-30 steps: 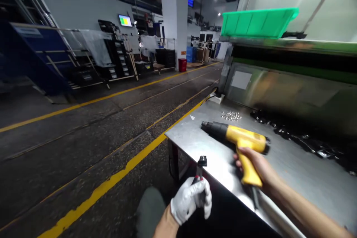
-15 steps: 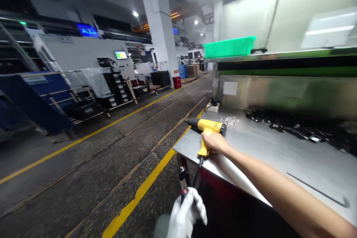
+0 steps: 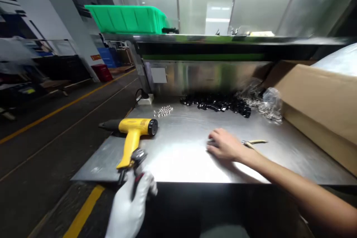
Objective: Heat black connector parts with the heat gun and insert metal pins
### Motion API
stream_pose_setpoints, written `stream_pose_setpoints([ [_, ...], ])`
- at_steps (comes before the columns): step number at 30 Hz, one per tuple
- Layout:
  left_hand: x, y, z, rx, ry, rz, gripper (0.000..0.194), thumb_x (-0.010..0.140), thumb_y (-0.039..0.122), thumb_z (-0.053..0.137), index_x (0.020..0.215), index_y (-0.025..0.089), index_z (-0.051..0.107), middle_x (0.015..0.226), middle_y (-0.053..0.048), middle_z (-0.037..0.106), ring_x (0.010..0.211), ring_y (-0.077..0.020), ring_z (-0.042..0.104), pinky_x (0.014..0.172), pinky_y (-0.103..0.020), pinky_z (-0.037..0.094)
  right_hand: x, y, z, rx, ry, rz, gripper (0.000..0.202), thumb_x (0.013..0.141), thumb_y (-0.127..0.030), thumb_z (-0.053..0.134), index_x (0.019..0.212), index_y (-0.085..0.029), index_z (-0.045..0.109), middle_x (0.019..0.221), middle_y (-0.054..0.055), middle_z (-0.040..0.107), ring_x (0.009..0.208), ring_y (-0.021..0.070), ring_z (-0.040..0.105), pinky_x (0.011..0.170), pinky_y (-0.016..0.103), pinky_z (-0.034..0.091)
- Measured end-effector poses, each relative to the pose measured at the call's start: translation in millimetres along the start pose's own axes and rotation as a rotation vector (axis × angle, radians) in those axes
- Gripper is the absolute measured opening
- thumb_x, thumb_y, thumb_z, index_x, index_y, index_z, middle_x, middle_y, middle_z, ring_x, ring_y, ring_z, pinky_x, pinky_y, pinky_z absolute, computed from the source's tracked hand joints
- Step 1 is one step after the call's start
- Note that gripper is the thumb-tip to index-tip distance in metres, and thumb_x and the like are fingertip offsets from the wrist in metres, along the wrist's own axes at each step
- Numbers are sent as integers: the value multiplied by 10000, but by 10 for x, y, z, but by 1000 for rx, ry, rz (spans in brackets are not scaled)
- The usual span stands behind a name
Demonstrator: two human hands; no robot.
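My left hand, in a white glove, is closed around a small black item with a glossy rounded head and a bit of red near the fingers; its exact kind is unclear. Just behind it, a yellow heat gun rests at the table's left end, black nozzle pointing left. My bare right hand is low over the middle of the metal table, fingers curled around a small greyish thing that is mostly hidden. Cream-handled pliers lie beyond the right wrist.
Small shiny metal parts lie behind the heat gun. Black parts are heaped along the back, beside clear bags. A cardboard box stands at the right. On the shelf above sits a green bin. A power socket is at back left.
My right hand has let go of the heat gun, leaving it on the table, and has moved right. The view has swung right toward the table. My left hand still holds the black item.
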State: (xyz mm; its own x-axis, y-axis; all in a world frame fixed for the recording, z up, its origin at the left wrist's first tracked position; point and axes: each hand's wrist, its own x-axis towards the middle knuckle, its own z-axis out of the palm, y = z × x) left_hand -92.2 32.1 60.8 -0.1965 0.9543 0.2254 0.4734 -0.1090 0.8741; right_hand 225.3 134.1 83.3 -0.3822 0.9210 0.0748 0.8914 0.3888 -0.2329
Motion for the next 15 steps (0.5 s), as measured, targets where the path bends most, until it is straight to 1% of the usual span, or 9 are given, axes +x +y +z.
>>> stream_pose_setpoints([
  [1,83,74,41,9,-76,28,371,947,537,529,789,210,605,700,-12,631,664,-185,612,707,-312,518,-105,160,16,2,1,8,282,958,-395,639,1104,-154,633,1093,75,630,1009,231,609,894,432,516],
  [2,168,126,91,17,-114,47,365,962,529,508,807,211,598,703,-9,621,653,-178,600,678,-300,506,-187,281,49,14,6,9,263,967,-387,616,1091,-156,630,1065,81,628,983,236,604,879,427,505],
  [3,252,155,149,33,-147,53,355,972,522,495,833,210,595,713,-8,616,654,-175,596,654,-292,494,-248,368,92,31,14,6,222,982,-368,583,1057,-164,629,1036,89,628,959,241,598,858,415,492],
  [5,406,157,274,100,-180,88,329,979,505,494,873,209,590,724,-6,612,671,-178,599,639,-288,482,-313,456,185,76,32,-7,183,1008,-324,510,969,-178,615,974,94,627,903,244,582,809,395,459],
  [7,530,115,389,215,-192,165,295,976,479,513,901,205,593,760,-16,626,729,-191,616,682,-304,487,-313,476,256,129,58,-24,203,1018,-302,469,893,-189,581,929,97,623,857,244,564,765,380,424],
  [9,623,60,477,338,-206,267,262,962,457,551,941,201,604,838,-35,644,814,-208,628,755,-331,492,-266,471,291,194,86,-34,208,1024,-318,459,887,-195,556,881,91,622,786,233,549,704,358,394],
  [12,712,-8,561,468,-247,374,252,945,429,603,1043,198,608,964,-63,647,919,-226,625,839,-362,485,-155,448,300,333,111,-46,194,1049,-336,418,1008,-197,547,735,32,602,609,181,508,595,317,345],
  [15,757,-40,609,547,-293,425,265,928,420,640,1067,198,599,974,-70,637,926,-236,615,844,-372,475,-59,404,294,497,153,-90,207,1060,-339,411,1085,-190,552,641,-35,550,536,135,474,577,284,355],
])
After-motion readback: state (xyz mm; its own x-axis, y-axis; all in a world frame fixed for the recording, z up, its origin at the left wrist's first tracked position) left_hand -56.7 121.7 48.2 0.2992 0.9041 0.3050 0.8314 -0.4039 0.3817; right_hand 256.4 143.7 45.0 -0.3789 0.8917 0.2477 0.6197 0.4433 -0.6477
